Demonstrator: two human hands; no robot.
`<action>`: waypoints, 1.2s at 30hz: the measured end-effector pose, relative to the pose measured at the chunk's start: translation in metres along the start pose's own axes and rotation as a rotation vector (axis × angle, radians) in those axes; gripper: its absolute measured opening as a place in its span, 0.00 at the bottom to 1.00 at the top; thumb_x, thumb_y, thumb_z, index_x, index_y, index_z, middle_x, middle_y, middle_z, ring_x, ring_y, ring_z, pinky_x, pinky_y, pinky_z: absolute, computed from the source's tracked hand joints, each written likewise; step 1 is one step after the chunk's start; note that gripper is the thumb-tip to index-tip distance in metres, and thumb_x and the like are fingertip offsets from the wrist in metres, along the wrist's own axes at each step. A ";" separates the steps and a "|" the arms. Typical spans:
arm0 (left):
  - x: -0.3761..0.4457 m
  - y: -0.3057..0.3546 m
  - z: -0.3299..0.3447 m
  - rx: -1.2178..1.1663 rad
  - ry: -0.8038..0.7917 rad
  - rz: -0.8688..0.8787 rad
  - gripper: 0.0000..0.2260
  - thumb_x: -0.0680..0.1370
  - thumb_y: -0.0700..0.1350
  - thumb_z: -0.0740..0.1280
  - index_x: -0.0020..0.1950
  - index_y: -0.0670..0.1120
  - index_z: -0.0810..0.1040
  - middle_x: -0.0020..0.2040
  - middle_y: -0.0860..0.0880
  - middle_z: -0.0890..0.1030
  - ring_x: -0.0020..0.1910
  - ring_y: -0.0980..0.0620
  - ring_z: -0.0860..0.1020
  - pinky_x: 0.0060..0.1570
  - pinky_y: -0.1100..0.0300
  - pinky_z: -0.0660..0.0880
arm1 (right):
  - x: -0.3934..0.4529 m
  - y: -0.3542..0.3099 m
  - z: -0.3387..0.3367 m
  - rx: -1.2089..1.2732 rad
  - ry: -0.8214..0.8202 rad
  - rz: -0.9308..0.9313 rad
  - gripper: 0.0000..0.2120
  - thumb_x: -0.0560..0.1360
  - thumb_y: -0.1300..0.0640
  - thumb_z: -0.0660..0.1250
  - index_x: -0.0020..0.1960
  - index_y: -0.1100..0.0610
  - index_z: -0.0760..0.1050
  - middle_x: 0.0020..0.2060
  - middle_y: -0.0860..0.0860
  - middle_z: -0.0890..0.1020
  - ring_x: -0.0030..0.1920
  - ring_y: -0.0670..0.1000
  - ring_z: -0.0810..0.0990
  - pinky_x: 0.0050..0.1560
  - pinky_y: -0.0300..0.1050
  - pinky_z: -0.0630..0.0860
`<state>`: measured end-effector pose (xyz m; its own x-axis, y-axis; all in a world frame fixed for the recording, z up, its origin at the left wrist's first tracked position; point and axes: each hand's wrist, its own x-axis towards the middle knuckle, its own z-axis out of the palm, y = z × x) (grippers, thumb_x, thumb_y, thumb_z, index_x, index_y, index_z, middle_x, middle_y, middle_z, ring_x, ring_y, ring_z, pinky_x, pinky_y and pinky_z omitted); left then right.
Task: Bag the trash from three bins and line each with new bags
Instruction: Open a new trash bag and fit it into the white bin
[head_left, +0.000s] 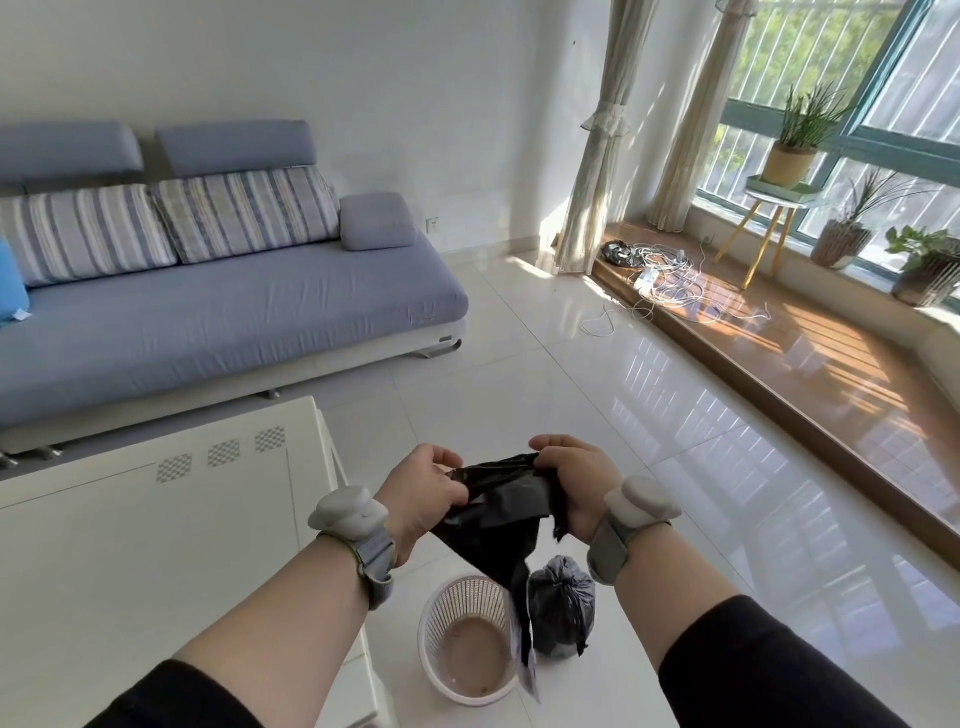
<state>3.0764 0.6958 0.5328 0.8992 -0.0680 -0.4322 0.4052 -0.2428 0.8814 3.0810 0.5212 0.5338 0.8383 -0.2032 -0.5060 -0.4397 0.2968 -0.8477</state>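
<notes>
Head view is showing both hands working a fresh black bag (498, 512) in the air above an unlined white basket bin (470, 642) on the tiled floor (675, 467). The left hand (423, 496) is pinching one edge of the film between thumb and fingers, and the right hand (574, 486) is gripping the opposite edge, fingers curled round bunched plastic, so the two are pulling the mouth apart. The bag is looking thin, limp and very light, its lower end hanging in a twisted tail toward the bin rim; such film is likely clinging to itself and slipping, so rubbing the top hem between fingertips seems the best way of separating the layers, then holding at the hem on both sides. A tied grey bag of trash (561, 605) is sitting on the floor, touching or just beside the bin. Nothing printed on the bag is showing, and no brand or writing is readable anywhere in the room.
</notes>
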 end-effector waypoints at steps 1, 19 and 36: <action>0.001 -0.003 0.000 0.091 0.045 0.015 0.15 0.67 0.34 0.66 0.49 0.48 0.75 0.48 0.43 0.80 0.44 0.45 0.79 0.45 0.52 0.78 | 0.000 -0.002 -0.001 0.005 0.003 -0.005 0.13 0.71 0.74 0.59 0.40 0.59 0.78 0.31 0.57 0.76 0.29 0.55 0.74 0.34 0.44 0.76; 0.004 0.000 0.006 -0.173 0.158 0.205 0.18 0.79 0.38 0.56 0.39 0.56 0.78 0.40 0.46 0.76 0.42 0.46 0.73 0.46 0.49 0.72 | -0.008 -0.002 -0.017 -0.453 -0.092 -0.224 0.13 0.71 0.64 0.71 0.54 0.53 0.81 0.46 0.47 0.85 0.46 0.45 0.82 0.49 0.36 0.77; 0.014 -0.011 -0.009 0.331 0.341 0.189 0.14 0.77 0.41 0.63 0.62 0.50 0.70 0.59 0.50 0.72 0.62 0.47 0.70 0.63 0.53 0.69 | -0.018 -0.008 -0.003 -0.667 -0.142 -0.155 0.09 0.66 0.51 0.78 0.36 0.56 0.82 0.28 0.50 0.80 0.29 0.48 0.77 0.36 0.39 0.76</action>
<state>3.0856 0.7066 0.5191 0.9767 0.1663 -0.1357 0.2064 -0.5537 0.8067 3.0682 0.5199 0.5488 0.9214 -0.0591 -0.3842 -0.3776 -0.3708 -0.8485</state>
